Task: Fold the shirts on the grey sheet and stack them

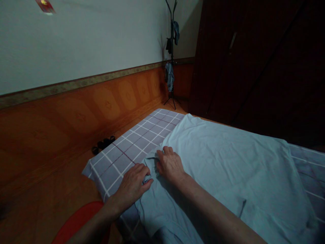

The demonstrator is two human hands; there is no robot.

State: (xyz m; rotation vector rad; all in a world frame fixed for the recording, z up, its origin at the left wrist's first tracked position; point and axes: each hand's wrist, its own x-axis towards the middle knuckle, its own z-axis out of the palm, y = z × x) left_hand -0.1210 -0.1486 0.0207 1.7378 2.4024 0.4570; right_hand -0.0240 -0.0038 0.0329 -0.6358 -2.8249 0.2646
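A large pale blue-green cloth (228,159) lies spread over a bed with a grey checked sheet (142,135). At the cloth's left edge, my left hand (134,179) is closed on a gathered fold, its thumb toward the right. Just to the right and slightly farther away, my right hand (170,164) has its fingers curled down on the same edge, pinching the fabric. Wrinkles run between the two hands and down toward my body. A small dark strip shows on the cloth near the right forearm.
Below the bed at the left is a round red object (81,220). Dark footwear (103,144) rests on the floor by the tiled wall. A coat rack (172,51) with hanging items stands in the far corner, beside a dark wardrobe (248,67).
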